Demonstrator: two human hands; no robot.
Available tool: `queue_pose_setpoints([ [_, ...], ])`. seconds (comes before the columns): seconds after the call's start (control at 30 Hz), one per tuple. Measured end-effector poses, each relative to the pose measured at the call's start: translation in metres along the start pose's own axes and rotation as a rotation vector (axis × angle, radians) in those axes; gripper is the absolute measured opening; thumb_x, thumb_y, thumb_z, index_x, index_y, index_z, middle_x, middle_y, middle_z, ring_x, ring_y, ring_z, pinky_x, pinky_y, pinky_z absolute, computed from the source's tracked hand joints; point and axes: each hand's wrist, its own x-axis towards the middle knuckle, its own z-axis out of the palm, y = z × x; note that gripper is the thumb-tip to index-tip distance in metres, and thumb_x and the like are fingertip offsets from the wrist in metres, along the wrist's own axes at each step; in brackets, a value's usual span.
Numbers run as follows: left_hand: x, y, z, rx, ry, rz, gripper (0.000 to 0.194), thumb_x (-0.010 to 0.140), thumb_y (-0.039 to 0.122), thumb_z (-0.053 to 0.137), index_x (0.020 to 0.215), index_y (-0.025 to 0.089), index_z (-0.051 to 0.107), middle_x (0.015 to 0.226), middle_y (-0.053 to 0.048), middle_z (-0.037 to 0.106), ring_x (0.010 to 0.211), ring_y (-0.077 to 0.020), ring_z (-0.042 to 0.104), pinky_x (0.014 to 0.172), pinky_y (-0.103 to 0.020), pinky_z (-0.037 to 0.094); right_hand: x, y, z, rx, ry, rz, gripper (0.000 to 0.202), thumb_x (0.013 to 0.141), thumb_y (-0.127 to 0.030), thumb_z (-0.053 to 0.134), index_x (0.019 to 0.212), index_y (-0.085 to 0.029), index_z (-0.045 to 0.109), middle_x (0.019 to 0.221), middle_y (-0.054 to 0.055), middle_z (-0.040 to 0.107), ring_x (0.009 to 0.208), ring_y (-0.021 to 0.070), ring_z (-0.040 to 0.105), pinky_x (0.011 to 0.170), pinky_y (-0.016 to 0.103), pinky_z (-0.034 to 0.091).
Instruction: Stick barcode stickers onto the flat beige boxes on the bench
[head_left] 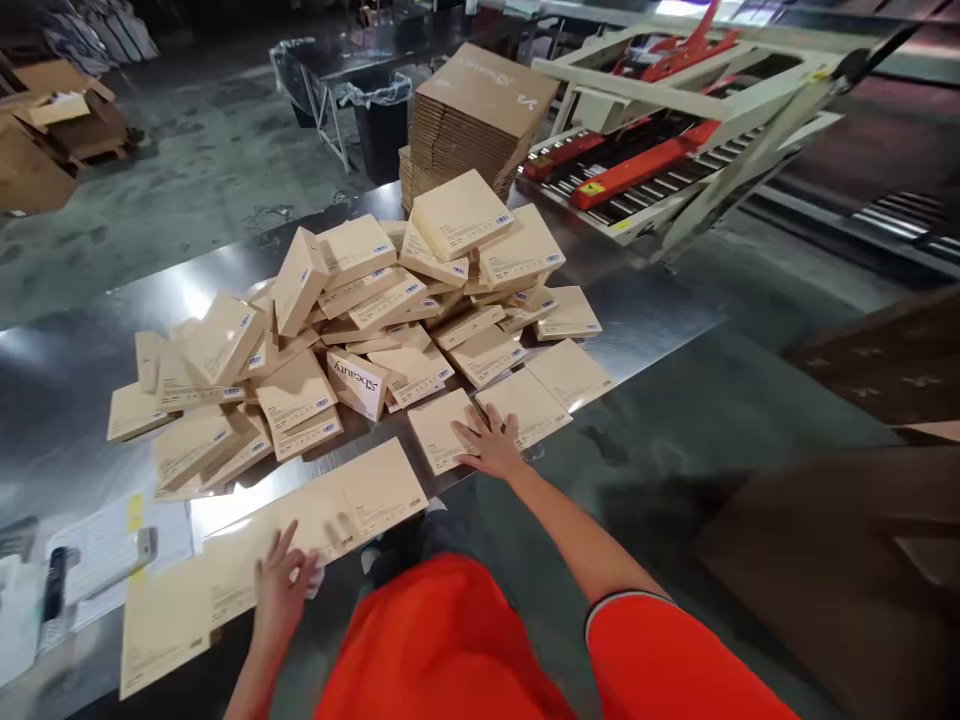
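My right hand point(491, 445) lies with fingers spread across a flat cream box point(439, 428) and the edge of the cream box beside it point(529, 405). A third cream box point(570, 374) continues that row to the right. On the left, my left hand point(283, 585) hovers at the front edge of another row of cream boxes point(386, 485). Its thumb and fingers are drawn together in a pinch, and a small whitish thing point(316, 581) shows beside them, too blurred to name. Behind both rows rises a loose pile of similar boxes point(375, 300) with printed labels.
A stack of flattened brown cartons point(480, 110) stands at the table's far edge. Papers point(101, 560) and a dark pen-like item point(55, 583) lie at the left. Beyond the metal table point(637, 325) are a lined bin point(382, 125) and a red-and-cream roller machine point(645, 160).
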Motion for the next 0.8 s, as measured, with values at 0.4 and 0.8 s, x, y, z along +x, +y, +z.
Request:
queue_pose_setpoints([
  [0.4,0.032,0.154,0.095,0.087,-0.375,0.420,0.023,0.085,0.026,0.052,0.066,0.020,0.062,0.150,-0.009,0.038,0.139,-0.0332,0.031,0.110,-0.060,0.025,-0.031,-0.031,0.014,0.123,0.055,-0.126,0.074,0.082,-0.068,0.046,0.146,-0.037,0.028,0.157,0.011,0.016,0.141,0.0428,0.011,0.102,0.075,0.006],
  [0.8,0.035,0.157,0.114,0.155,-0.399,0.402,0.025,0.084,0.023,0.052,0.060,0.021,0.060,0.149,-0.003,0.040,0.142,-0.0318,0.026,0.112,-0.059,0.021,-0.022,0.030,0.021,0.058,0.116,0.311,0.063,0.093,-0.047,0.031,0.151,-0.024,0.018,0.156,0.013,0.020,0.141,0.0440,0.010,0.102,0.074,0.008],
])
